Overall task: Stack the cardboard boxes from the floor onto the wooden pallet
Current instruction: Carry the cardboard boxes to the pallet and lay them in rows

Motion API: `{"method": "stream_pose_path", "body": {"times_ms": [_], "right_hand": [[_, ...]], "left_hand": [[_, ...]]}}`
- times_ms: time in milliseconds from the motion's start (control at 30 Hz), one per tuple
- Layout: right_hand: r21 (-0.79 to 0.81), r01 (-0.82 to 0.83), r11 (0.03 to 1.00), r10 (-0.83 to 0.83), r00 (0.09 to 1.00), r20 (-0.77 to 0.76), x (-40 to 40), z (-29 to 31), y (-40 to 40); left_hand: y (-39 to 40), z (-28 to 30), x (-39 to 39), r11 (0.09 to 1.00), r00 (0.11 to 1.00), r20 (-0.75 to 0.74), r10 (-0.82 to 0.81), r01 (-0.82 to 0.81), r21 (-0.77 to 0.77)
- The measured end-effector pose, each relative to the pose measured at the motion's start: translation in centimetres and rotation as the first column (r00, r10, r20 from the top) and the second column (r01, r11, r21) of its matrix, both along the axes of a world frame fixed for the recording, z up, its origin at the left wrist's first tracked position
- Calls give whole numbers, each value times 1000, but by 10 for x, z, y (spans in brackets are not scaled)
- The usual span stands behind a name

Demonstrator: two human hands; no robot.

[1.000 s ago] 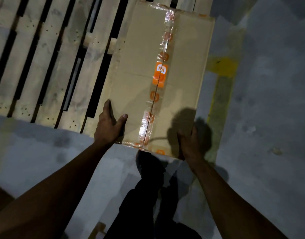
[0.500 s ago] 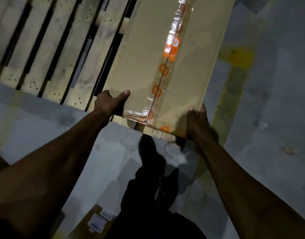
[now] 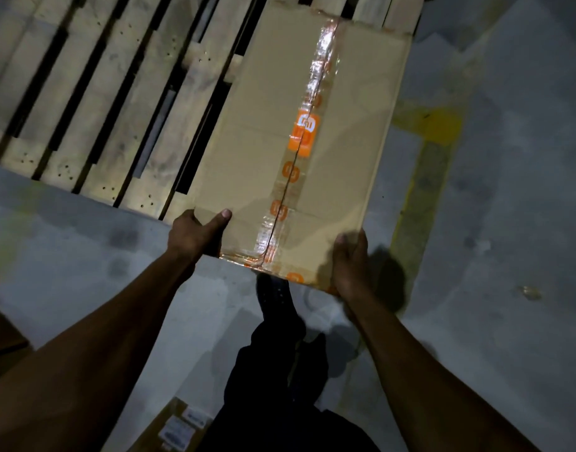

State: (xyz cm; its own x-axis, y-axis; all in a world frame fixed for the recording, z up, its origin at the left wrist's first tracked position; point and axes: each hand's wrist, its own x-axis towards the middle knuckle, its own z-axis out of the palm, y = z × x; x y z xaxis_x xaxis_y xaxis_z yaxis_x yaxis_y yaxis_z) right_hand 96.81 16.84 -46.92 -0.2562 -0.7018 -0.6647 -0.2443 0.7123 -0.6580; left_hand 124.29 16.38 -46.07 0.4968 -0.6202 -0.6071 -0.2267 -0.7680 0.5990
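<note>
A long cardboard box fills the centre of the view, seen from above in dim light; it stretches from 6 o'clock up toward 12 o'clock, tilted slightly to the right; clear tape with orange logos runs down its top seam. The box sits over the right edge of a wooden pallet, whose pale slats and dark gaps fill the area from 9 to 12 o'clock; whether the box rests fully on the slats cannot be told; its near end juts past the pallet's front edge, over the grey concrete floor.

The left hand grips the box's near left corner at about 7 o'clock of the box; the thumb lies flat along the top face, and the fingers curl under the edge, out of sight. The right hand holds the near right corner at about 5 o'clock; the thumb presses on the top, and the fingers wrap down the side. Both bare forearms reach in from the bottom corners.

A faded yellow line is painted on the floor at 3 o'clock, just beside the box. Below the box, at 6 o'clock, dark trousers and a shoe show; beside them, at 7 o'clock, lies another box with white labels.
</note>
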Motion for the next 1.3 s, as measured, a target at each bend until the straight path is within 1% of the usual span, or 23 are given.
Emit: {"method": "stream_pose_path", "body": {"times_ms": [167, 233, 333, 400, 500, 700, 833, 1000, 1167, 1233, 1300], "right_hand": [[7, 51, 999, -52, 998, 31, 7, -7, 4], [17, 71, 997, -72, 996, 47, 8, -8, 3], [16, 90, 996, -91, 995, 44, 11, -9, 4], [9, 75, 997, -75, 997, 29, 12, -8, 5], [-10, 65, 998, -65, 998, 24, 12, -9, 7], [-17, 127, 992, -127, 991, 34, 10, -11, 13], [-41, 115, 993, -113, 993, 40, 8, -12, 12], [-57, 131, 990, -128, 991, 48, 9, -12, 13], [-54, 129, 990, -126, 991, 51, 8, -12, 16], [-46, 121, 992, -118, 992, 47, 7, -12, 19], [-41, 120, 992, -118, 992, 45, 7, -13, 21]], "left_hand": [[0, 0, -3, 1000, 999, 35, -9, 9, -2], [1, -1, -4, 1000, 1000, 27, -3, 3, -1], [1, -1, -5, 1000, 999, 42, -11, 11, 3], [2, -3, -5, 1000, 998, 54, -17, 17, -2], [3, -3, -4, 999, 999, 37, -31, 32, -8], [2, -3, -10, 1000, 999, 32, -19, 19, -17], [1, -4, -15, 999, 999, 49, -20, 21, -24], [0, -3, -15, 999, 1000, -10, 0, -1, -50], [1, 1, -15, 998, 999, -36, -4, 2, -59], [5, 1, -11, 999, 1000, -9, -17, 17, -43], [10, -13, -2, 999, 999, 14, -35, 35, -23]]}}
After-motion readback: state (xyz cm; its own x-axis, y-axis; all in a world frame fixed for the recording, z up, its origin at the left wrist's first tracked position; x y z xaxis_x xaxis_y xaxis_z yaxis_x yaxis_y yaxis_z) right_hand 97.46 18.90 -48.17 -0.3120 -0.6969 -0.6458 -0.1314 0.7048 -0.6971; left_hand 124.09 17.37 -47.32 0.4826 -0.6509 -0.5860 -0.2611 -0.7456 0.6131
